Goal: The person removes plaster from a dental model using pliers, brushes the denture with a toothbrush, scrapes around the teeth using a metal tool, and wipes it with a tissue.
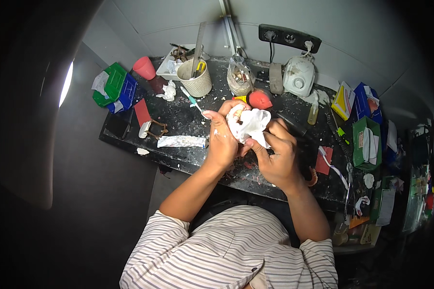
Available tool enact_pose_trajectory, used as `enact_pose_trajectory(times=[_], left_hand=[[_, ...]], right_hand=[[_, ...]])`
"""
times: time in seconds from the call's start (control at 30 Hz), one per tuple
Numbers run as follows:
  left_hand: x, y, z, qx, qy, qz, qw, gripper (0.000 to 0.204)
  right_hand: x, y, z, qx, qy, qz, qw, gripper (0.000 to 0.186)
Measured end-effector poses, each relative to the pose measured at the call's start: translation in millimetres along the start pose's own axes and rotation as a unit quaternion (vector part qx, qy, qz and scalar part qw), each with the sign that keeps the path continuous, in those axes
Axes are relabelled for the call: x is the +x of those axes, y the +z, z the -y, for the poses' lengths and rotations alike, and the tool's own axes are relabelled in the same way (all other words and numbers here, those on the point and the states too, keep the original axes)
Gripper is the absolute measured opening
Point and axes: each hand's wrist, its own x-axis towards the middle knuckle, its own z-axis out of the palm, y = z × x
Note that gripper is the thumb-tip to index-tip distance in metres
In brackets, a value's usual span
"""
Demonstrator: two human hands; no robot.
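My left hand (221,146) is wrapped round a white plaster dental model (232,113) with tooth-like shapes and a pinkish patch, held above the middle of the bench. A crumpled white tissue (256,123) lies against the model's right side, pinched in the fingers of my right hand (280,161). Both hands meet at the model, and my fingers hide its underside. Close beyond the left thumb is a teal and white toothbrush (193,100). Just past the tissue, a red rounded object (260,99) rests on the bench.
The black, dust-specked bench (188,161) carries a textured white cup (196,83) with a ruler, a pink cup (144,68), and a white crumpled tube (182,141). Left of it stands a small metal frame (158,129). Green and blue boxes (366,144) line the right side.
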Motion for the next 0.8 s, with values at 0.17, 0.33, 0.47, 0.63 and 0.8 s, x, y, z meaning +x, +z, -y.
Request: enact_pose_trajectory(times=[0.17, 0.33, 0.47, 0.63, 0.8], left_hand=[[-2, -10, 11, 0.299, 0.15, 0.034, 0.942, 0.087], [-3, -15, 28, 0.02, 0.163, 0.052, 0.985, 0.076], [-8, -20, 30, -0.051, 0.198, 0.108, 0.973, 0.072], [-9, -25, 31, 0.11, 0.315, 0.124, 0.935, 0.07], [-15, -15, 36, 0.071, 0.323, 0.154, 0.931, 0.075]], right_hand=[[-7, 5, 6, 0.127, 0.077, -0.023, 0.989, 0.015], [-17, -3, 1, 0.322, 0.271, -0.085, 0.903, 0.018], [-11, -18, -7, 0.317, 0.308, -0.137, 0.887, 0.016], [-15, -3, 6, 0.428, 0.305, -0.028, 0.851, 0.02], [-6, 7, 7, 0.361, 0.318, -0.034, 0.876, 0.015]])
